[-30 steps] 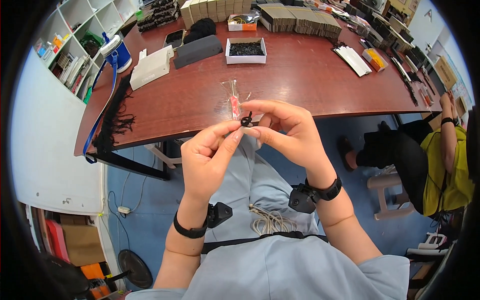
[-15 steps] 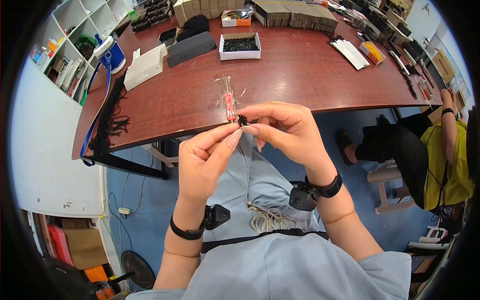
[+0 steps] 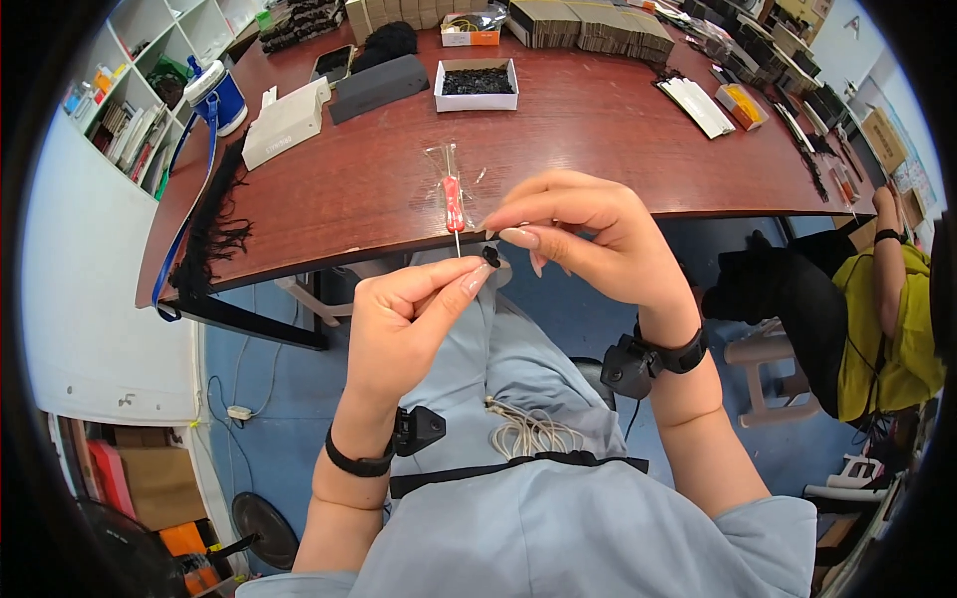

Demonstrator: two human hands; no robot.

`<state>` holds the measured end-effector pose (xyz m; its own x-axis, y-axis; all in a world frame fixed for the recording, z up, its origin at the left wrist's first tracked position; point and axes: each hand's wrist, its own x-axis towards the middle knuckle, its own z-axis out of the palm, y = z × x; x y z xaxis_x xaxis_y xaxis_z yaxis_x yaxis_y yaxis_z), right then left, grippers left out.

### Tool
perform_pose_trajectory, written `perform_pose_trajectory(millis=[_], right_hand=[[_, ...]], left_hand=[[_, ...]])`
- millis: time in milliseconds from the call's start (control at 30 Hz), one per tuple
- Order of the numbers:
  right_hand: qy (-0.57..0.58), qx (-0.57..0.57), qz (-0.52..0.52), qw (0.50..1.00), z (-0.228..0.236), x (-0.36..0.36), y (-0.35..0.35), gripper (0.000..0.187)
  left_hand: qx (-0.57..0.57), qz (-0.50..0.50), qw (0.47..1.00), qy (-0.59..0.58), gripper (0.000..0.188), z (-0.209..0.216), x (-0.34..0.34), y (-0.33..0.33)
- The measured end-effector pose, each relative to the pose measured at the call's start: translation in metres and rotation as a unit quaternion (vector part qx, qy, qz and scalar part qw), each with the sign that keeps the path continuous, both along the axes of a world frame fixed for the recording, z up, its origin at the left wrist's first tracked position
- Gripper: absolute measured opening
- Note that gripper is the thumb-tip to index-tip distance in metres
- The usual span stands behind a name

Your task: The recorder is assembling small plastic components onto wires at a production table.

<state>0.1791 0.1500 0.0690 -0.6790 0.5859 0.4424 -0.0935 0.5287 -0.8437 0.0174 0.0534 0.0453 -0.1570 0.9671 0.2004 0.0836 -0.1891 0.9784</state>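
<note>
Between the thumb and index finger of my left hand (image 3: 414, 309) is a small black looped piece (image 3: 490, 256), pinched just off the table's front edge. My right hand (image 3: 588, 234) hovers just above and right of it, apart from the piece, thumb and index finger drawn close together. Whatever sits between those right fingertips, if anything, is too small to make out. Just beyond my hands lies a red-handled tool (image 3: 454, 204) with a thin metal shaft pointing toward me and clear plastic at its far end.
On the reddish-brown table (image 3: 349, 189) stand a white box (image 3: 477, 102) of black bits, a dark grey box (image 3: 379, 90), a pale box (image 3: 286, 125) and a blue-and-white jug (image 3: 216, 97). Black fringe (image 3: 209, 229) hangs off the left edge. At right sits a person in yellow-green (image 3: 867, 319).
My right hand has let go of the black piece and moved up and right. My left hand keeps its pinch, and more of the tool's metal shaft shows.
</note>
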Motion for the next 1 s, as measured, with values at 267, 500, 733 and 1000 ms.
perform_pose_trajectory(millis=[267,500,733,1000], right_hand=[[-0.020,0.076,0.049,0.996,-0.0018,-0.0019,0.0029,0.014],[-0.030,0.148,0.022,0.988,-0.0036,-0.0024,0.0039,0.012],[-0.036,0.136,-0.014,0.990,-0.0046,-0.0030,0.0012,0.010],[-0.016,0.133,-0.037,0.990,-0.0071,-0.0045,-0.0008,0.009]], left_hand=[[0.011,-0.004,0.999,0.030,0.016,-0.0012,0.0018,0.0006],[0.012,-0.005,1.000,0.022,0.015,-0.0017,0.0010,0.0015],[-0.016,-0.011,1.000,0.007,0.016,0.0033,0.0006,-0.0004],[-0.013,-0.003,1.000,-0.009,0.015,0.0011,0.0008,-0.0019]])
